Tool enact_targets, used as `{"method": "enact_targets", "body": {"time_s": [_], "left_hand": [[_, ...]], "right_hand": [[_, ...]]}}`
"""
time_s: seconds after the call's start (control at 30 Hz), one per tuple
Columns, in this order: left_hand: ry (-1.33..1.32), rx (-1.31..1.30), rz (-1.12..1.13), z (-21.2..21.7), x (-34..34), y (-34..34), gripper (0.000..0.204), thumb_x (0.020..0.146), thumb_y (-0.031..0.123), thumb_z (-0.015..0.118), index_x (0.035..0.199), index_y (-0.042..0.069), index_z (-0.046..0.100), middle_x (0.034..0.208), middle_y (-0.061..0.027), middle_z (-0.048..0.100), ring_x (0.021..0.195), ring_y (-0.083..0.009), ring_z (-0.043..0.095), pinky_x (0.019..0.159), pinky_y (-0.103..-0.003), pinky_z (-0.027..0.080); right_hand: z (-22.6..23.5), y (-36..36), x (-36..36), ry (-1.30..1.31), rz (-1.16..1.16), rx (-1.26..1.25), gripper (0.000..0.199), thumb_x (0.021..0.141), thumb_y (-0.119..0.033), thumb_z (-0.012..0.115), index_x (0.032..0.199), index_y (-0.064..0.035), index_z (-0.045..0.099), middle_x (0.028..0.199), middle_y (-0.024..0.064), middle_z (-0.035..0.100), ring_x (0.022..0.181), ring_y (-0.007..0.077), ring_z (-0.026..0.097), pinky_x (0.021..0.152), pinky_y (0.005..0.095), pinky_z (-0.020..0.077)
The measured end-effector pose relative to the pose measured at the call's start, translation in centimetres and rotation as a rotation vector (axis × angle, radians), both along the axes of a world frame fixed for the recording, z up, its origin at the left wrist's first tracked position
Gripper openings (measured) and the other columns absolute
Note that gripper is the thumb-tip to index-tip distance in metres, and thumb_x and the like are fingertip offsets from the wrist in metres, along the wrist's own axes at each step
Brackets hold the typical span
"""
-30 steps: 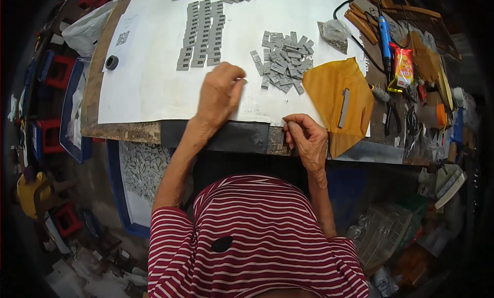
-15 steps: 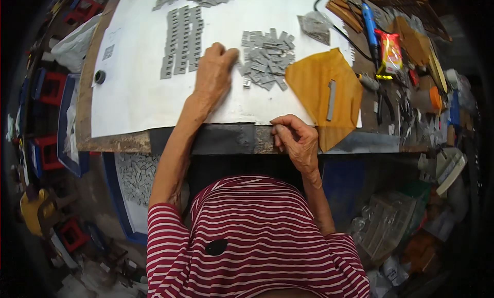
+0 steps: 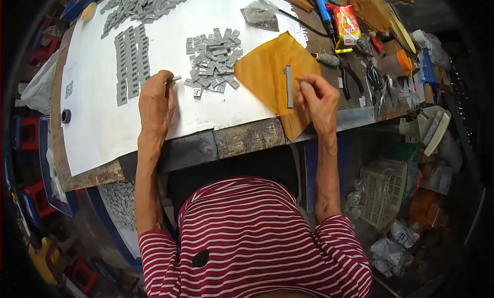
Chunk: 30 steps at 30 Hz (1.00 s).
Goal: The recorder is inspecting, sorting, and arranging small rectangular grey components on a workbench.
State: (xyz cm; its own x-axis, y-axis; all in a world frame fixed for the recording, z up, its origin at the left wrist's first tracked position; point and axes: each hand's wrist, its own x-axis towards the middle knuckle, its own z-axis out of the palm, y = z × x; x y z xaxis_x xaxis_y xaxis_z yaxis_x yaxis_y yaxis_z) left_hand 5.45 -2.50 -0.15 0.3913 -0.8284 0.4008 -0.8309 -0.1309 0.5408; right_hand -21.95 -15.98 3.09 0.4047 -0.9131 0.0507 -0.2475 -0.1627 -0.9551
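Left hand [image 3: 156,103]: rests on the white sheet [image 3: 103,128], fingers pinching a small grey piece [image 3: 176,78].
Right hand [image 3: 319,100]: curled closed, fingertips apparently pressing the grey strip [image 3: 289,86].
Grey strip: lies on the orange cloth [image 3: 267,74].
Loose pile of grey pieces [image 3: 213,57]: between hands.
Rows of grey pieces [image 3: 131,61]: left of the pile.

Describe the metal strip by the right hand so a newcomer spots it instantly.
Start at the white sheet covering the bench, then go right to the orange paper overlapping its edge. The grey metal strip lies lengthwise on it, beside the right hand: long and alone, unlike the small heaped grey pieces.
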Motion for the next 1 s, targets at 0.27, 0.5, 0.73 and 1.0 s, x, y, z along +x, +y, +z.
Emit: {"method": "enact_targets", "body": {"time_s": [0.27, 0.5, 0.73, 1.0], "left_hand": [[0.149, -0.187, 0.073, 1.3, -2.7, 2.0, 0.015, 0.078, -0.006, 0.055, 0.093, -0.003, 0.056, 0.083, -0.0156, 0.06, 0.074, -0.0271, 0.06, 0.066, -0.032, 0.046], [0.246, -0.228, 0.017, 0.8, -4.2, 2.1, 0.015, 0.079, -0.006, 0.055, 0.093, -0.003, 0.057, 0.081, -0.0133, 0.059, 0.07, -0.021, 0.059, 0.064, -0.027, 0.047], [0.297, -0.23, 0.024, 0.1, -4.6, 2.2, 0.015, 0.078, -0.007, 0.056, 0.092, -0.004, 0.057, 0.082, -0.0125, 0.059, 0.071, -0.0188, 0.059, 0.064, -0.026, 0.047], [0.318, -0.22, 0.033, -0.1, -4.5, 2.3, 0.015, 0.077, -0.007, 0.056, 0.091, -0.004, 0.058, 0.082, -0.013, 0.059, 0.07, -0.0199, 0.059, 0.063, -0.026, 0.047]], "right_hand": [[-3.7, -6.1, 1.3, 0.277, 0.131, -0.506, 0.014, 0.083, -0.006, 0.054, 0.091, 0.0028, 0.06, 0.076, 0.0056, 0.056, 0.061, 0.0098, 0.051, 0.053, 0.0232, 0.0403], [-3.6, -6.6, 1.5, 0.387, 0.22, -0.586, 0.01, 0.078, -0.005, 0.053, 0.084, 0.002, 0.058, 0.078, 0.0153, 0.056, 0.074, 0.0311, 0.056, 0.066, 0.0364, 0.0444], [-2.9, -5.7, 1.4, 0.33, 0.207, -0.392, 0.011, 0.077, -0.006, 0.055, 0.084, 0.0016, 0.058, 0.078, 0.0135, 0.055, 0.07, 0.0259, 0.056, 0.064, 0.0348, 0.0448], [-2.4, -5.1, 2.0, 0.594, 0.295, -0.654, 0.016, 0.076, -0.008, 0.057, 0.09, 0.0004, 0.058, 0.079, 0.0119, 0.051, 0.066, 0.0228, 0.056, 0.062, 0.0326, 0.0458]]}}
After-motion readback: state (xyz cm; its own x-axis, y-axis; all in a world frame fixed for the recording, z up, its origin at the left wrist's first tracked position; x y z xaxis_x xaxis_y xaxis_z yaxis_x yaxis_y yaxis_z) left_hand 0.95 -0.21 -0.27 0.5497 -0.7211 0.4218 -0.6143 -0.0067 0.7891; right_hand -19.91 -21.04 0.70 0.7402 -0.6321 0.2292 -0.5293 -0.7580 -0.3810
